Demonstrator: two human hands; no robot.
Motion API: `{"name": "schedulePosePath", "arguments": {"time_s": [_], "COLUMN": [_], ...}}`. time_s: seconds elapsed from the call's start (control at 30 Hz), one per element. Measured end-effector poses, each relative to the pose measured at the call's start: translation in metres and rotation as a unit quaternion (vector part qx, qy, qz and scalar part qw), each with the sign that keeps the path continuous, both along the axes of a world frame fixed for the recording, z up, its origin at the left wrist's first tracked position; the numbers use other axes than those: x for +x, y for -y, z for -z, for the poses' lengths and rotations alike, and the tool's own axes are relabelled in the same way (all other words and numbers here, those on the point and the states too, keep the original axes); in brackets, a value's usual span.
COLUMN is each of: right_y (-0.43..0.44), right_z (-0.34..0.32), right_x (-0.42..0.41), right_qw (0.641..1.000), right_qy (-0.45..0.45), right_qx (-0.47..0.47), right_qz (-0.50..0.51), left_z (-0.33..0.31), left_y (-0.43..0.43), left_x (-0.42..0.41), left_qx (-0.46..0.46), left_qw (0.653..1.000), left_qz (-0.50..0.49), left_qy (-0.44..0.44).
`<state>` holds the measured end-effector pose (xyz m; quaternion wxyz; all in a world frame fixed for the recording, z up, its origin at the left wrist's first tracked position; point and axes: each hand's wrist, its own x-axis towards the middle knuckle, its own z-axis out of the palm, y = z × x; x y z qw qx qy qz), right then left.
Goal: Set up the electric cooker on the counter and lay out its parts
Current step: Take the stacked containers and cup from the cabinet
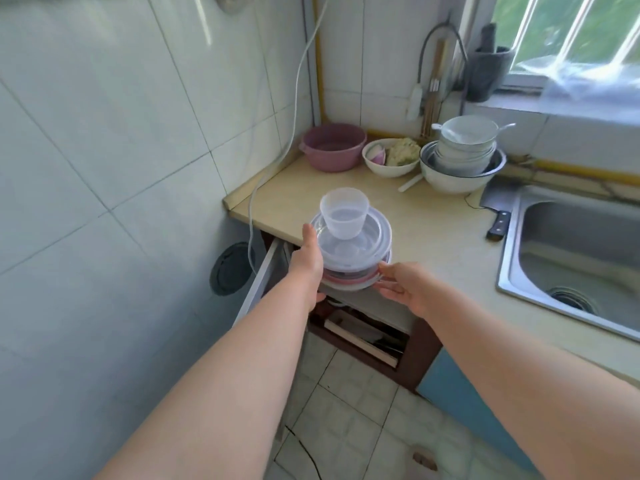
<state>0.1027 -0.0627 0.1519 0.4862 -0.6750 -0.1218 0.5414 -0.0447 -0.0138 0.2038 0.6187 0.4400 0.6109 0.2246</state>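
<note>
I hold a small round electric cooker [349, 280] with a pink rim in the air, just in front of the counter's near left edge [277, 233]. A clear steamer tray or lid [349, 247] sits on top of it, and a translucent measuring cup [343, 216] stands in that. My left hand [306, 258] grips the stack's left side. My right hand [398, 282] grips its right side at the pink rim. The cooker's body is mostly hidden under the clear part and my hands.
At the counter's back stand a pink basin [332, 147], a white bowl of food [389, 157] and stacked bowls [462, 161]. A cleaver [497, 216] lies by the steel sink [575, 258]. Below the stack a cabinet door [256, 282] is open. A white cable [277, 140] hangs down the wall.
</note>
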Motion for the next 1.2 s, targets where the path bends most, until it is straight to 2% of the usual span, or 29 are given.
{"name": "schedulePosePath", "arguments": {"time_s": [0.27, 0.63, 0.97, 1.2], "right_y": [-0.009, -0.042, -0.054, -0.038], "right_z": [-0.002, 0.014, 0.024, 0.017], "right_x": [0.092, 0.178, 0.197, 0.18], "right_qw": [0.999, 0.997, 0.997, 0.995], "right_qy": [0.014, 0.007, -0.004, 0.023], "right_qx": [-0.029, -0.072, -0.075, -0.059], "right_qz": [0.033, 0.03, 0.021, 0.081], "left_z": [0.006, 0.024, 0.033, 0.031], "left_y": [-0.023, -0.055, -0.062, -0.054], "left_x": [0.097, 0.186, 0.204, 0.183], "left_qx": [-0.023, -0.059, -0.064, -0.049], "left_qw": [0.998, 0.997, 0.997, 0.998], "left_qz": [0.052, 0.031, 0.003, -0.02], "left_qy": [-0.001, -0.026, -0.031, -0.031]}}
